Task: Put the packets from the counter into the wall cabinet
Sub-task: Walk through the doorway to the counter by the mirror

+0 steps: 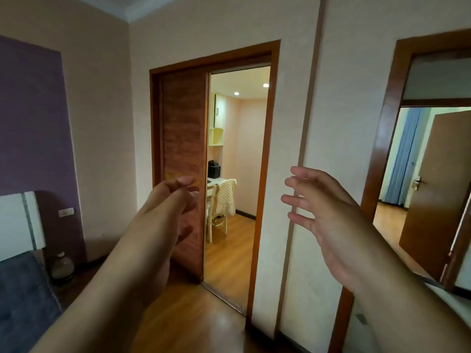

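Both my hands are raised in front of me in a room, facing a doorway. My left hand (175,200) holds nothing, its fingers loosely curled and apart, in front of the wooden sliding door (183,138). My right hand (321,210) is spread open and empty, in front of the pale wall. Through the half-open doorway I see a pale yellow wall cabinet (218,112) high up in the far room, its door closed. No packets and no counter are in view.
Beyond the doorway stand a white desk with a black device (214,169) and a chair draped with a cream cloth (224,200). A bed (23,289) and a jar (62,266) sit at my left. A second brown door (430,200) stands open at the right.
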Available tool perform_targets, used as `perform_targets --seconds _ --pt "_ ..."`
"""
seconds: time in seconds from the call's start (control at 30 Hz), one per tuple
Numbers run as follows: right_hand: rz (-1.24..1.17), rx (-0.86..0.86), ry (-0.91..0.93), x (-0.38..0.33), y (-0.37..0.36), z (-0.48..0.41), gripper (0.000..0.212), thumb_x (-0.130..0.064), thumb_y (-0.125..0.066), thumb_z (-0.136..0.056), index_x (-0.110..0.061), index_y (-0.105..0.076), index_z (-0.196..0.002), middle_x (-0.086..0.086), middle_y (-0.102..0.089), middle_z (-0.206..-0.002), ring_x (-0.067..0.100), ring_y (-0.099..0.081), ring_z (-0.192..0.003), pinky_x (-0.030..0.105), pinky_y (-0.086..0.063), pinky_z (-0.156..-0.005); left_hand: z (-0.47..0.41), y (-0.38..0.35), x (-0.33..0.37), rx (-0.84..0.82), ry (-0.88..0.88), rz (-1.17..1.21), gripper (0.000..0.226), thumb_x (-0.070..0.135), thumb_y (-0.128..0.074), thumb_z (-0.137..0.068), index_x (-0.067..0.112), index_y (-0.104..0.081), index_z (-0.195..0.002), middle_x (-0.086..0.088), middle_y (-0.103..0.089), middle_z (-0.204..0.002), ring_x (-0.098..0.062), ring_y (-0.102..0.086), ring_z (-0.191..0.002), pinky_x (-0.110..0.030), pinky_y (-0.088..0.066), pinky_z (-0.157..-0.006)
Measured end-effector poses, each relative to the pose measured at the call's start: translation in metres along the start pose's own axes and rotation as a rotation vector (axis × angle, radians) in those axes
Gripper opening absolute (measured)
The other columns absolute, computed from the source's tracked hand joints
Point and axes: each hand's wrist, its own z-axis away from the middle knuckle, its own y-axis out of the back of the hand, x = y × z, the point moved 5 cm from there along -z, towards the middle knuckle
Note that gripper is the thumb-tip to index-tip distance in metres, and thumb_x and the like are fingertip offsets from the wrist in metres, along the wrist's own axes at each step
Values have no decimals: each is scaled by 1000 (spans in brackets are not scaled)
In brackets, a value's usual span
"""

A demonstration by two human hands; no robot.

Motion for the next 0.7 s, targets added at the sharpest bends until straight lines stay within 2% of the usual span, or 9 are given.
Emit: perform_targets --seconds 0.07,0.17,0.23,0.3,0.4,0.47,0.53,0.63,0.7 --pt "-21 -8 6 7 -14 -12 31 -37 -63 -95 -35 -63 -125 -9 -67 -125 13 -67 -113 43 -53 -102 -15 10 -8 -29 -1 31 26 28 -66 -94 51 -77 -93 13 -76 -118 -15 -65 -119 -48 -49 -98" --pt "-5 -10 -5 22 -37 -29 30 -38 -65 -93 -35 -65 -123 -9 -68 -124 13 -68 -112 45 -53 -102 -43 25 -24 -22 15 10 23 37 -68 -81 56 -75 -91 25 -78 -100 -14 -66 -116 -46 -51 -92" --pt "-10 5 -14 33 -53 -41 34 -43 -68 -86 -36 -66 -119 -7 -68 -125 14 -69 -112 47 -53 -102 -61 35 -32 -31 2 10 28 32 -67 -89 60 -73 -86 29 -77 -93 -13 -66 -113 -43 -51 -85" --pt "-28 17 -28 44 -70 -51 43 -51 -67 -75 -37 -67 -116 -7 -68 -125 15 -69 -112 49 -52 -104 -78 44 -40 -45 -3 29 36 24 -64 -95 58 -74 -86 30 -76 -93 -11 -68 -109 -42 -52 -84" --pt "-40 27 -51 61 -95 -67 52 -58 -69 -66 -38 -67 -113 -7 -68 -126 15 -69 -112 50 -51 -105 -101 61 -53 -44 15 23 30 27 -65 -88 54 -75 -90 29 -77 -96 -7 -72 -102 -42 -52 -83" --pt "-24 36 -65 74 -108 -76 36 -51 -71 -79 -39 -67 -113 -8 -68 -125 13 -70 -111 47 -52 -103 -115 72 -63 -48 33 17 28 30 -65 -81 54 -75 -91 30 -77 -95 -8 -69 -107 -43 -52 -85" --pt "-18 53 -68 87 -118 -83 23 -43 -68 -89 -41 -68 -112 -11 -69 -123 10 -71 -108 43 -54 -100 -127 80 -74 -58 42 26 29 29 -66 -84 55 -75 -90 31 -77 -92 -9 -67 -109 -43 -52 -85" --pt "3 71 -107 104 -129 -91 21 -42 -68 -91 -40 -67 -112 -13 -69 -122 10 -71 -108 40 -54 -98 -142 89 -92 -79 91 34 28 29 -67 -84 55 -76 -87 30 -78 -90 -9 -69 -104 -39 -53 -79" --pt "-6 85 -134 113 -132 -94 22 -41 -68 -92 -39 -67 -114 -11 -69 -123 11 -70 -109 41 -54 -99 -149 93 -103 -85 117 23 28 28 -67 -85 55 -76 -88 30 -77 -91 -13 -68 -109 -40 -52 -79"
